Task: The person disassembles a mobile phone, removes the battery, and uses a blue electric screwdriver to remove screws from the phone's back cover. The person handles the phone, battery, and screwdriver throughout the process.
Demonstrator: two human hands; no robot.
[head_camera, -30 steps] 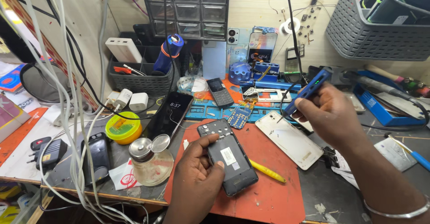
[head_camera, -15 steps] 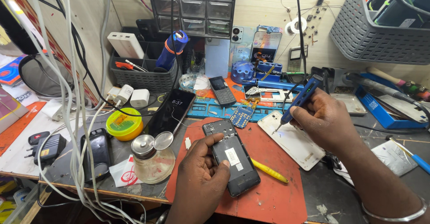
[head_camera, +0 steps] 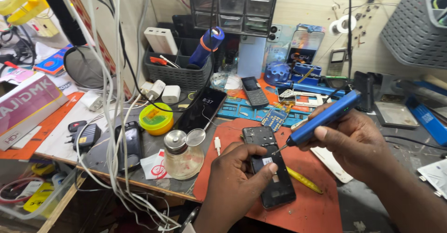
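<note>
My left hand (head_camera: 235,172) grips a black opened phone body (head_camera: 270,168) lying on a red work mat (head_camera: 312,205), thumb pressed on its middle. My right hand (head_camera: 354,142) holds a blue electric screwdriver (head_camera: 326,115), its thin tip touching the phone's upper part near the right edge. A yellow pen-like tool (head_camera: 302,179) lies on the mat just right of the phone.
A glass bottle with metal cap (head_camera: 182,155) and a yellow round tin (head_camera: 156,119) stand left of the mat. A lit phone (head_camera: 203,108), a keypad phone (head_camera: 253,91), a blue mat with small parts (head_camera: 274,114), hanging white cables (head_camera: 114,121) and a grey basket (head_camera: 414,28) surround the bench.
My right hand has brought the blue screwdriver down and leftward from above the bench until its tip meets the phone. My left hand keeps holding the phone.
</note>
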